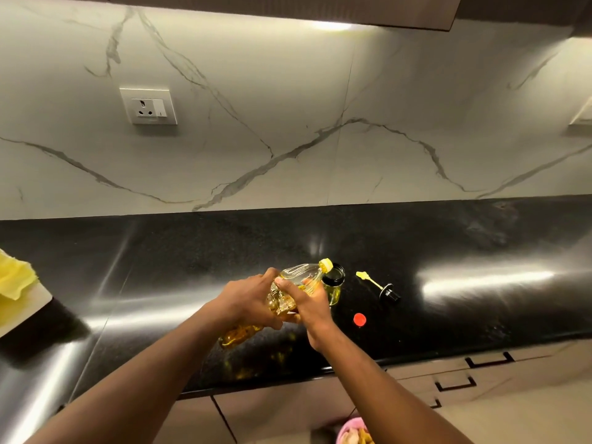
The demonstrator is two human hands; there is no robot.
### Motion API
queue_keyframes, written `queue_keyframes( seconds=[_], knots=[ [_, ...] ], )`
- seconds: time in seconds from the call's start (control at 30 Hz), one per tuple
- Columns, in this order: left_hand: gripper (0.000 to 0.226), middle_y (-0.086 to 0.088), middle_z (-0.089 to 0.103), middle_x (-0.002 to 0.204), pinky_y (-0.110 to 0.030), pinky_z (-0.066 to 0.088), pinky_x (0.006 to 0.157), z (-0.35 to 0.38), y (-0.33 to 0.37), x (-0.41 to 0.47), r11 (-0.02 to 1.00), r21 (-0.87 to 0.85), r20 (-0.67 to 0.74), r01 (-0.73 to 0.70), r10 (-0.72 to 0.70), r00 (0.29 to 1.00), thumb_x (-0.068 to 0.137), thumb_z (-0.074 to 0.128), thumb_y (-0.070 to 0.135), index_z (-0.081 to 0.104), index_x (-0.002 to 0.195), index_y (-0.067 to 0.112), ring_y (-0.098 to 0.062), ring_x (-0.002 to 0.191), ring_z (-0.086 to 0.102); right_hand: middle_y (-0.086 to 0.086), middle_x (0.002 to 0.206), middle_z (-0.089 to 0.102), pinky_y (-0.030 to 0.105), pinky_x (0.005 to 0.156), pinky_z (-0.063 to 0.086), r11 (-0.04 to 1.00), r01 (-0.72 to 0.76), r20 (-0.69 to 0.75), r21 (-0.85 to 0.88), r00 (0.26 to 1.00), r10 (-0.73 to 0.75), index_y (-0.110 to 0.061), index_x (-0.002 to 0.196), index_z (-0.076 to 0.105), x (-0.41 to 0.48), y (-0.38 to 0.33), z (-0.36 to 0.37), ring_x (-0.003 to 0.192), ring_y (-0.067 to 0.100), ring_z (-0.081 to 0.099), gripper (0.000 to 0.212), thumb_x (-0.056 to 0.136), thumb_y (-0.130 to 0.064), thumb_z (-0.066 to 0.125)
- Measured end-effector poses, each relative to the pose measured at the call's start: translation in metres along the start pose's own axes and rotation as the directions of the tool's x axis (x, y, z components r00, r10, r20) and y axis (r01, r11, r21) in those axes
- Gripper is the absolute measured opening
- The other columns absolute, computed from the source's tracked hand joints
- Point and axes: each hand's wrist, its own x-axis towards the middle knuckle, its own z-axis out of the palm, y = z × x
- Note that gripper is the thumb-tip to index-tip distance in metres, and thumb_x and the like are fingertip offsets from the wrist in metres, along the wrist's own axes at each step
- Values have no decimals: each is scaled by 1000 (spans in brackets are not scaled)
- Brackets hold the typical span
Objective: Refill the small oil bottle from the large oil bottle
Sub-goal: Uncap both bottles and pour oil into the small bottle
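Both hands hold the large clear oil bottle (299, 275) tilted, its yellow neck over the mouth of the small glass oil bottle (334, 283) standing on the black counter (448, 251). My left hand (253, 299) grips the large bottle's lower body. My right hand (309, 301) wraps its upper body, partly hiding the small bottle. The small bottle's black pourer with a yellow tip (381, 285) lies on the counter to the right. A red cap (359, 319) lies nearer the front edge.
A yellow cloth (12, 280) rests on a white board (28, 307) at the left edge. A wall socket (149, 106) sits on the marble backsplash. Drawers with black handles (455, 384) are below the counter, and a pink bowl (352, 432) stands at the bottom.
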Motion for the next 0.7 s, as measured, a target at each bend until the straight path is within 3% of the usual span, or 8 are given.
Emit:
queue_keyframes(
  seconds=[0.13, 0.47, 0.7],
  knots=[
    [110, 2, 63, 138, -40, 55, 90, -6, 2, 9, 1000, 27, 44, -2, 1, 999, 65, 81, 66, 23, 152, 32, -22, 115, 63, 6, 121, 78, 47, 73, 68, 997, -79, -3, 22, 997, 79, -25, 139, 55, 5, -2, -3, 101, 24, 80, 93, 62, -52, 99],
    [104, -1, 61, 132, -38, 56, 93, -31, 5, 25, 996, 71, 192, 46, -59, 980, 68, 83, 61, 29, 151, 29, -20, 111, 60, 10, 125, 73, 51, 76, 68, 977, -197, -39, 83, 979, 201, -14, 137, 57, 11, -9, 6, 106, 30, 77, 109, 48, -58, 102],
    [109, -1, 59, 138, -42, 56, 98, -44, 8, 29, 994, 95, 222, 51, -71, 972, 65, 83, 61, 28, 154, 29, -22, 117, 60, 12, 122, 75, 51, 77, 68, 969, -209, -24, 135, 977, 214, -15, 134, 61, 13, -16, 5, 101, 31, 79, 108, 45, -60, 102]
  ],
)
